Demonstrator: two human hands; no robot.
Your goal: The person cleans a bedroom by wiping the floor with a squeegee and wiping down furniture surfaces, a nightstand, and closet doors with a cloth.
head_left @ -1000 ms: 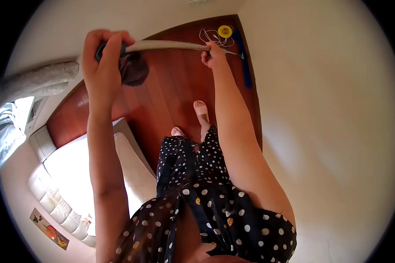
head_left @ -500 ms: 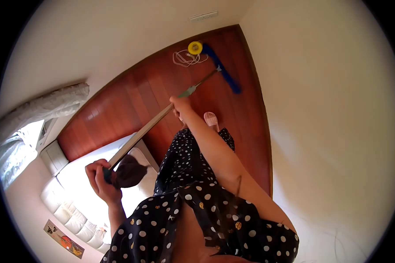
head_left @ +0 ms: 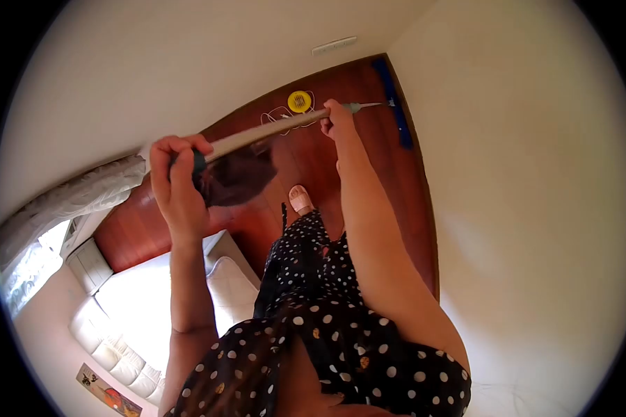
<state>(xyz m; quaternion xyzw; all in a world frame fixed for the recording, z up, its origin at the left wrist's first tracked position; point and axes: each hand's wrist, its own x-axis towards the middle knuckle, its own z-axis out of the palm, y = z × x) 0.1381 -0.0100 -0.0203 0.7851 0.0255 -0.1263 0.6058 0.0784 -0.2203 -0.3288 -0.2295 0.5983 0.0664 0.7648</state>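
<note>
Mop pole (head_left: 266,133), tan, held in both hands, slanted across the upper middle of the view. Left hand (head_left: 179,182) was closed round the dark end grip (head_left: 199,161), fingers curled over it. Right hand (head_left: 339,120) was closed round the pole's lower stretch, just short of the green socket (head_left: 354,108). Thin metal rod ran from socket to blue mop head (head_left: 397,108), which lay along the foot of the right wall (head_left: 528,208), near the corner. Dark cloth (head_left: 240,179), blurred, hung below the pole beside the left hand; could not tell what it was fixed to. Yellow round object (head_left: 300,102) with loose white cord (head_left: 270,118) lay on the reddish wood floor (head_left: 139,226), just beyond the pole. One pink slipper (head_left: 300,199) showed clearly, below the pole, beside the polka-dot trousers (head_left: 295,267). Bed (head_left: 135,299) stood at lower left, partly behind the left forearm, bright white on top. Patterned curtain (head_left: 83,191) hung by the window, further left. White socket strip (head_left: 334,46) was on the far wall.
</note>
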